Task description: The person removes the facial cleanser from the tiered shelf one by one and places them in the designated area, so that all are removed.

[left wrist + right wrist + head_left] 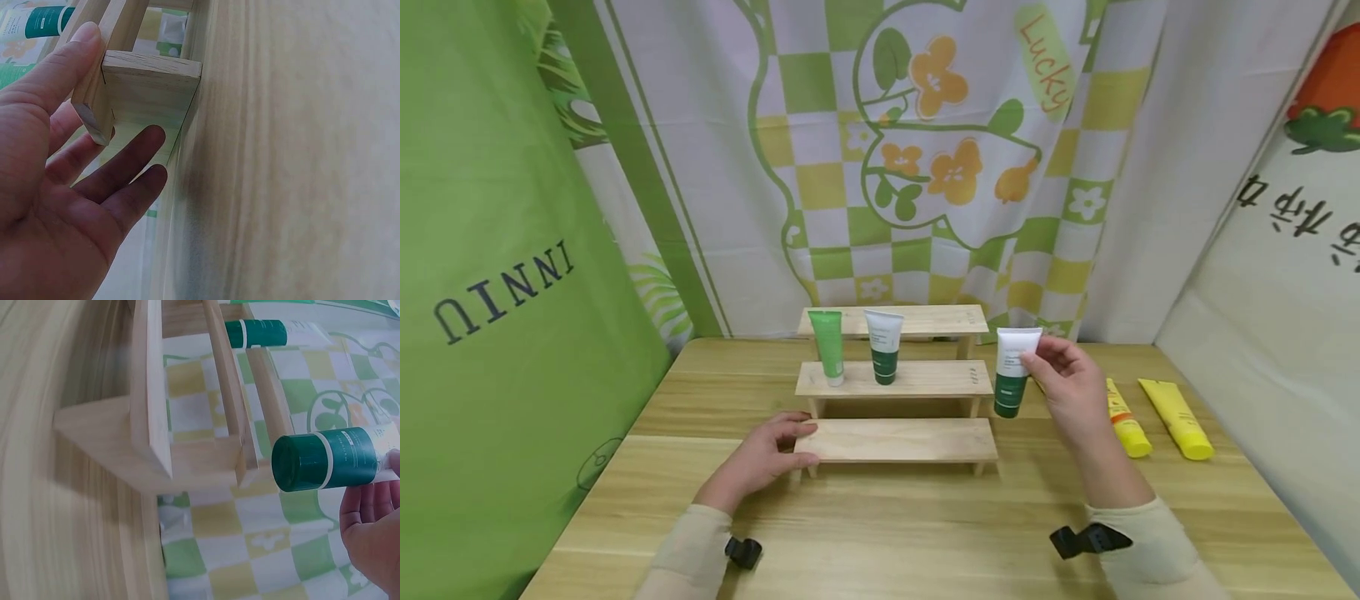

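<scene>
A white and dark green squeeze tube (pixel 1011 387) is upright, cap down, off the right end of the stepped wooden rack (pixel 895 440). My right hand (pixel 1070 387) pinches it near its white crimped end; the right wrist view shows its green cap (pixel 299 464) beside the rack's steps. My left hand (pixel 767 454) grips the left end of the lowest step, thumb on one side and fingers on the other, with two fingers extended under it in the left wrist view. On the middle step stand a light green tube (pixel 828 346) and a matching white and green tube (pixel 884 350).
Two yellow tubes, one with an orange label (pixel 1126 421) and one plain (pixel 1177 419), lie on the wooden table (pixel 887 533) right of my right hand. A patterned curtain (pixel 820 183) hangs behind the rack, with a green cloth (pixel 497 400) at the left.
</scene>
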`<action>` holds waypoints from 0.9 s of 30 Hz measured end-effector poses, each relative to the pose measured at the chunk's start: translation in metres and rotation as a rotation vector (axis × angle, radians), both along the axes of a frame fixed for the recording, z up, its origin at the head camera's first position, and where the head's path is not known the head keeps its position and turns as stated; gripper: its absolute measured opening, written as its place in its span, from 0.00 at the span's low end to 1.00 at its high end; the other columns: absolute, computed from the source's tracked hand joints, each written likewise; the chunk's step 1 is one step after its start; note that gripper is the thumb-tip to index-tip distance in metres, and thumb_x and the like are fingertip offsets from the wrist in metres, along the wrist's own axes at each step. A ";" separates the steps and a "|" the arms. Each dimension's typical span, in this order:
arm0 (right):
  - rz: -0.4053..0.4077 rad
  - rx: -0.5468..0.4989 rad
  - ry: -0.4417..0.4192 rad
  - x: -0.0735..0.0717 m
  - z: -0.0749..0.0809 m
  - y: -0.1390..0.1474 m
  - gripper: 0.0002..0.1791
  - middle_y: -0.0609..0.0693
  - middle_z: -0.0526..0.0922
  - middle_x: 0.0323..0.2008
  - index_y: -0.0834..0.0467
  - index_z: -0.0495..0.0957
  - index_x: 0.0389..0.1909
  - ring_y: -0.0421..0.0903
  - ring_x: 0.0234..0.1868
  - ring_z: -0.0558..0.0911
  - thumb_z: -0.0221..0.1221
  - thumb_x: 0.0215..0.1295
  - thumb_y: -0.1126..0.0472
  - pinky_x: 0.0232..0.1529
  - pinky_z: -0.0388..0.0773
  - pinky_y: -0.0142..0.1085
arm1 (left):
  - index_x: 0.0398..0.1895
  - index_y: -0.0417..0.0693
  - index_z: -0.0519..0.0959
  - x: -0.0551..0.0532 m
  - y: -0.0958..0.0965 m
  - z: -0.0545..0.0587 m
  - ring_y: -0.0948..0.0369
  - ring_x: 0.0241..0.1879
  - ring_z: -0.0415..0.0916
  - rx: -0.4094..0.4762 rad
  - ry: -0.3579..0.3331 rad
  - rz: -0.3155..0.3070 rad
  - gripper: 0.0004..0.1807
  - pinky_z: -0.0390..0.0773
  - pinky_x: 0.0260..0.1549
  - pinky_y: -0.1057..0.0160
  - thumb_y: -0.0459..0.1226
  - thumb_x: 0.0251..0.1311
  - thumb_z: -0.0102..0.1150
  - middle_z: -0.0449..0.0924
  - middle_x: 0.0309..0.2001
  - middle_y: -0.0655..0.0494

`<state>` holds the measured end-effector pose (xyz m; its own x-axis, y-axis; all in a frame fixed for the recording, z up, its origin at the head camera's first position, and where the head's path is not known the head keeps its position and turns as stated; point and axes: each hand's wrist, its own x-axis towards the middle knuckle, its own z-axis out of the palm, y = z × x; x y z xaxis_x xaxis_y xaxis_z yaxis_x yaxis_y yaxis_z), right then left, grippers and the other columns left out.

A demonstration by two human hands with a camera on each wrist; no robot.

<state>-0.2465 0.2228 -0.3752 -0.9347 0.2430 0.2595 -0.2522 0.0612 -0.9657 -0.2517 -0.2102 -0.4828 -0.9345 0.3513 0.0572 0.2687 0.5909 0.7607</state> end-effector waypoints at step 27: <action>-0.050 -0.181 0.071 0.041 -0.031 0.111 0.09 0.44 0.83 0.34 0.58 0.84 0.39 0.37 0.34 0.80 0.64 0.61 0.73 0.35 0.78 0.24 | 0.59 0.47 0.80 -0.002 0.000 -0.001 0.49 0.62 0.69 0.012 0.034 -0.015 0.33 0.69 0.58 0.48 0.52 0.52 0.72 0.71 0.64 0.50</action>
<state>-0.2056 0.3338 -0.4057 -0.9013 0.3373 0.2718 -0.3206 -0.0975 -0.9422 -0.2539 -0.2106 -0.4837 -0.9265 0.3648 0.0926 0.3032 0.5775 0.7580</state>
